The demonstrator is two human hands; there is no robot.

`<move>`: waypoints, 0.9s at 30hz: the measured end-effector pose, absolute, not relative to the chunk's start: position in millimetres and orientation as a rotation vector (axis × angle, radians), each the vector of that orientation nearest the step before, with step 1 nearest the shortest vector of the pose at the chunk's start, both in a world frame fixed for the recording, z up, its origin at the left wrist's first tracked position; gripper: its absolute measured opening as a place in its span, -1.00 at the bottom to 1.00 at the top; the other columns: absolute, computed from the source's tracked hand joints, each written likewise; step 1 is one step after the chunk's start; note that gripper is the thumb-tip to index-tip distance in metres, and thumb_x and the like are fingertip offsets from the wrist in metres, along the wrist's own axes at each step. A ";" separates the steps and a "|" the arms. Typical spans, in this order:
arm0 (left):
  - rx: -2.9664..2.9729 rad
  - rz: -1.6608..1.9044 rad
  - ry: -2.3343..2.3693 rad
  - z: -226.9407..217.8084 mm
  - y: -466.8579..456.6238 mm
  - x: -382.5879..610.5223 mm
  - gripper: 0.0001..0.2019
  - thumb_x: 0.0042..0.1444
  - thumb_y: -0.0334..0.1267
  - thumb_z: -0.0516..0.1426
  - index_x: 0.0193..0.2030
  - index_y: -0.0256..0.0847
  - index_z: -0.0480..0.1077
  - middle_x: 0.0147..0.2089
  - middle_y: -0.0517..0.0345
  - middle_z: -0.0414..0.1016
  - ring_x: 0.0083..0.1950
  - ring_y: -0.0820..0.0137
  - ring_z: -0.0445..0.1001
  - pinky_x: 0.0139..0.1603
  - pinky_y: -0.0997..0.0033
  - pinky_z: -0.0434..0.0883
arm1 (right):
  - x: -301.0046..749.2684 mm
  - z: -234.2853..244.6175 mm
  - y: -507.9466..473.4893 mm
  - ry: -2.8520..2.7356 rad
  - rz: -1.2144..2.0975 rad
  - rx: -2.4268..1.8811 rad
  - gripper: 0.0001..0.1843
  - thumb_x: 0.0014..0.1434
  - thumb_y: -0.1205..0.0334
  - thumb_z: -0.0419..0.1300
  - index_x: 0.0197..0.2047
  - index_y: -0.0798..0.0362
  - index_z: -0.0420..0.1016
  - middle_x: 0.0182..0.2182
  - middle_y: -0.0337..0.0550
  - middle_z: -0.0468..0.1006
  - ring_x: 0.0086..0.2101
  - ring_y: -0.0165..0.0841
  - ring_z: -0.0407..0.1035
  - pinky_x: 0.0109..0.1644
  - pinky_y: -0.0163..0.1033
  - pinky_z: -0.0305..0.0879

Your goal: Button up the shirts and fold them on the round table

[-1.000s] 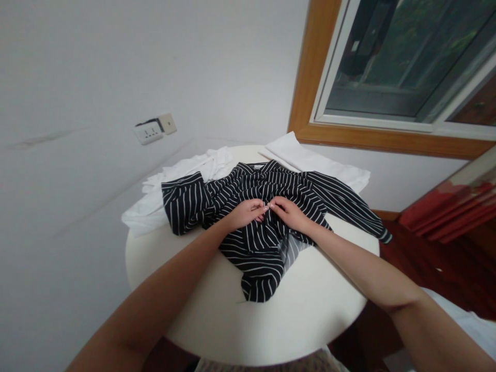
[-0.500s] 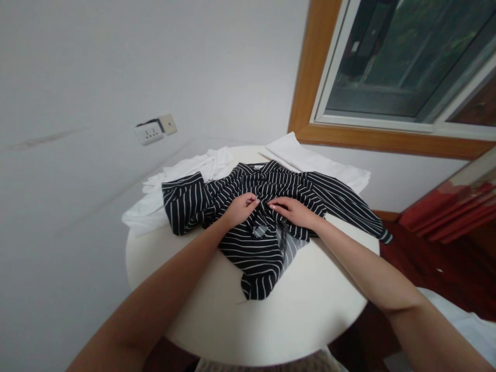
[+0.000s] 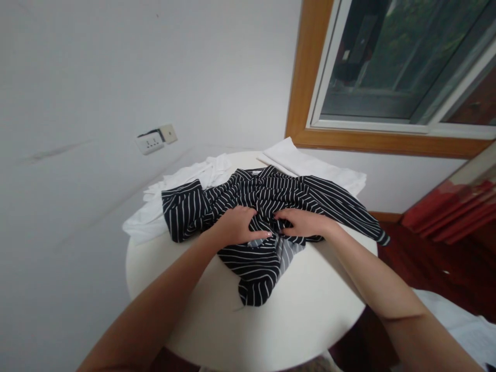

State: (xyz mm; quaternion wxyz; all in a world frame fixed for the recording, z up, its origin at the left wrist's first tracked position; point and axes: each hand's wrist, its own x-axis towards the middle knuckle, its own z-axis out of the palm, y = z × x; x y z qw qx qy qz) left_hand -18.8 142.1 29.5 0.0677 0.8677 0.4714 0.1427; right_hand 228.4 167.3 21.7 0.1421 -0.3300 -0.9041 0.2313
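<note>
A black shirt with white stripes (image 3: 271,196) lies spread on a round white table (image 3: 302,305), collar away from me and lower front gathered into folds. My left hand (image 3: 236,226) rests on the left side of its front, open, with the thumb stretched out toward the middle. From the other side my right hand (image 3: 304,222) touches the folds at the centre, its thumb and bent fingers apart. Dark cloth partly hides those fingertips. Both sleeves lie out to the sides, the left one folded back on itself.
Crumpled white cloth (image 3: 149,217) lies at the table's left edge by the wall. Folded white cloth (image 3: 310,163) sits at the back right, below the window frame (image 3: 372,142). A wall socket (image 3: 150,143) is at the left. Red curtain (image 3: 445,206) hangs right.
Both hands have moved down the shirt front, toward me. My left hand has gone from a pinch at the placket to an open thumb and fingers. The shirt lies nearly the same.
</note>
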 end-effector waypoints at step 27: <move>2.679 -0.306 1.658 57.4 76.9 -7.5 -0.80 0.11 -0.36 0.07 -0.21 -0.33 0.51 -0.14 -0.18 0.53 -0.05 0.13 0.48 -0.07 0.21 0.41 | 251.8 71.9 151.8 -2.513 1.159 -0.938 -0.66 0.08 0.02 0.28 -0.12 0.00 0.52 -0.32 -0.19 0.60 -0.31 -0.36 0.47 -0.23 -0.30 0.33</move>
